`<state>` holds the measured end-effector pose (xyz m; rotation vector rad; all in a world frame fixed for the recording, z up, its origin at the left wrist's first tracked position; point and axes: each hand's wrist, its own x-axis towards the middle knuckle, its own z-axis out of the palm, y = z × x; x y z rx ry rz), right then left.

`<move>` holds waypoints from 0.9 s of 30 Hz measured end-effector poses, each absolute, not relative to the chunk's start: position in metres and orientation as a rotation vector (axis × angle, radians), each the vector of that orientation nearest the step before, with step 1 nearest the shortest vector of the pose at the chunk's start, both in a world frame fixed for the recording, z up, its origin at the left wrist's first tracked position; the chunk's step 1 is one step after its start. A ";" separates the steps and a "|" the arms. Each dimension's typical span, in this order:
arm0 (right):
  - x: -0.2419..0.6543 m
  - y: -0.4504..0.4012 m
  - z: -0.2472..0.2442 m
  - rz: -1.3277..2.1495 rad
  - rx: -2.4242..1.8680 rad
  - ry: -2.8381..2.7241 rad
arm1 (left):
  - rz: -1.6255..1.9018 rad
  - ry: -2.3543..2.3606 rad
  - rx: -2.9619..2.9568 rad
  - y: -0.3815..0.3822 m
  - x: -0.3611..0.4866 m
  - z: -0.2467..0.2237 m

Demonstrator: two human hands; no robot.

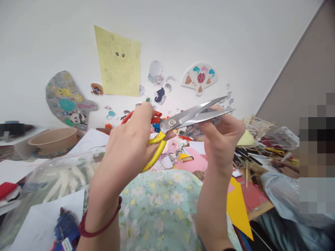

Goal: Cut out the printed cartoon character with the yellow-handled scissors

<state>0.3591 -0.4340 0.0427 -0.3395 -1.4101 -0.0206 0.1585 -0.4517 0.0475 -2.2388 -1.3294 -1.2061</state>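
My left hand (131, 136) is closed around the handles of a pair of scissors (171, 122), one handle red and the other yellow. The silver blades point right and are parted. Close to the blade tips, my right hand (222, 132) pinches a small grey, dark-outlined piece (216, 120), which lies partly behind the lower blade. The fingertips of my right hand are partly hidden by the blades.
Paper scraps, pink sheets (196, 158) and pens cover the table. At left are a tan bowl (53, 139) and a plastic bag (62, 177). Drawings, including a yellow sheet (120, 66), hang on the wall. A person sits at right, one hand (285, 167) visible.
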 end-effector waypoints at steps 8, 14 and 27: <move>0.356 -0.434 0.043 -0.129 -0.398 -1.311 | -1.291 -1.348 -2.269 -0.447 0.158 0.049; 0.351 -0.435 0.044 -0.153 -0.358 -1.343 | -1.309 -1.361 -2.341 -0.442 0.160 0.048; 0.356 -0.430 0.042 -0.056 -0.333 -1.434 | -1.284 -1.243 -2.331 -0.437 0.157 0.040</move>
